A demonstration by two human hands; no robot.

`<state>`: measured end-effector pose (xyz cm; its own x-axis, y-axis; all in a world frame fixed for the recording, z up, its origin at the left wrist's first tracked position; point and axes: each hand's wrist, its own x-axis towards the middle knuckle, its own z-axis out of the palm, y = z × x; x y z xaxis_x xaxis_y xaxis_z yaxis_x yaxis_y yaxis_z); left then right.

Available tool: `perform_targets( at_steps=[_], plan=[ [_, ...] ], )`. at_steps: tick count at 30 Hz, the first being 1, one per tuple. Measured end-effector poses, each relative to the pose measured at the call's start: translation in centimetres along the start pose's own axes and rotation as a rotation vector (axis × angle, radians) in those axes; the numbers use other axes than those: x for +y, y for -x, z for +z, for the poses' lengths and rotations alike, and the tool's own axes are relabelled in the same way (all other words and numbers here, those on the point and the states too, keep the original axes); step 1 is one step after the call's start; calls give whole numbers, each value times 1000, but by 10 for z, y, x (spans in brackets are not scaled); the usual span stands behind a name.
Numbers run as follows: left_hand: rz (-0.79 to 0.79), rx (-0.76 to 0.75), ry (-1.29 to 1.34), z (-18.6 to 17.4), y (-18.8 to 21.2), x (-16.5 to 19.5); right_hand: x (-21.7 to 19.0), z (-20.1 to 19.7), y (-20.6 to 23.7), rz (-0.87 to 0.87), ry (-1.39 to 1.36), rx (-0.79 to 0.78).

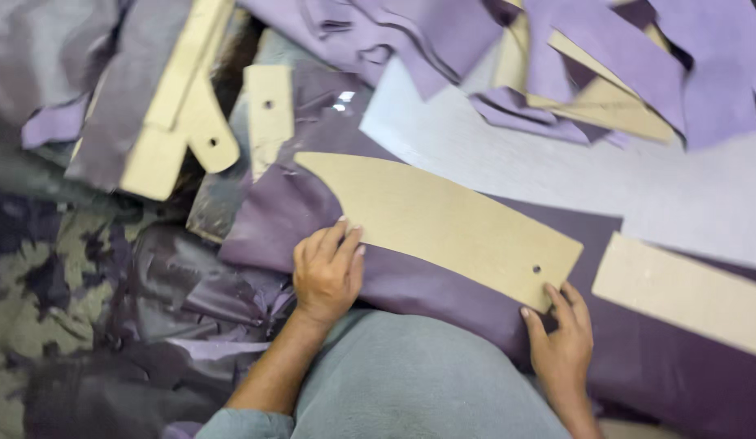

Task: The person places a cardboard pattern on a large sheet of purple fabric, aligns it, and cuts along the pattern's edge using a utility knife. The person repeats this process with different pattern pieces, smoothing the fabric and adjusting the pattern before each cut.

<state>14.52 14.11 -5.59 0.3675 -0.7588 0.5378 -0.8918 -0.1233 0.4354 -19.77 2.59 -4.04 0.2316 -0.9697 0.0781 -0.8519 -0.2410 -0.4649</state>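
The left hand (327, 272) is lying flat and open, palm down, with its fingertips pressing the lower edge of a long tan cardboard template (443, 223) near that template's middle. The right hand (562, 337) is also spread open rather than clenched, its fingers touching the template's squared end just below a small punched hole (536, 269). Neither hand is gripping anything; both are simply bearing down on the card.

The template is curving from a pointed tip at the upper left to a blunt end at the lower right, and it is resting on a sheet of dark purple leather (443, 297) that is spreading across the tabletop (556, 167). The person's grey garment (410, 378) is filling the bottom of the view, between the two forearms.

Just right of the template, apart from it, a second tan strip (686, 293) is lying on the same purple sheet. Farther up and to the left, a smaller tan piece with a hole (269, 114) is sitting on a glossy fold, and beside it a stack of similar pieces (179, 114) is lying tilted. Lighter lilac offcuts (638, 65) are piling along the top right, with what are probably more card patterns half buried among them. Crumpled dark scraps (150, 301) are lying at the lower left.
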Motion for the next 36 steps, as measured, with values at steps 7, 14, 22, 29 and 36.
perform_targets(
  at_steps=[7, 14, 22, 29, 36],
  plan=[
    [-30, 28, 145, 5, 1, 16, 24, -3, 12, -28, 17, 82],
    [-112, 36, 159, 7, 8, 24, 32, 2, 8, -46, -71, 122],
    [-114, 19, 98, 4, 21, 32, 70, -49, 12, -51, -112, 217],
    [-127, 41, -94, 11, 55, 58, 181, -150, -5, 133, -129, 462],
    [-204, 158, -140, 48, 78, 124, 314, -216, -10, 459, -199, 646]
  ],
)
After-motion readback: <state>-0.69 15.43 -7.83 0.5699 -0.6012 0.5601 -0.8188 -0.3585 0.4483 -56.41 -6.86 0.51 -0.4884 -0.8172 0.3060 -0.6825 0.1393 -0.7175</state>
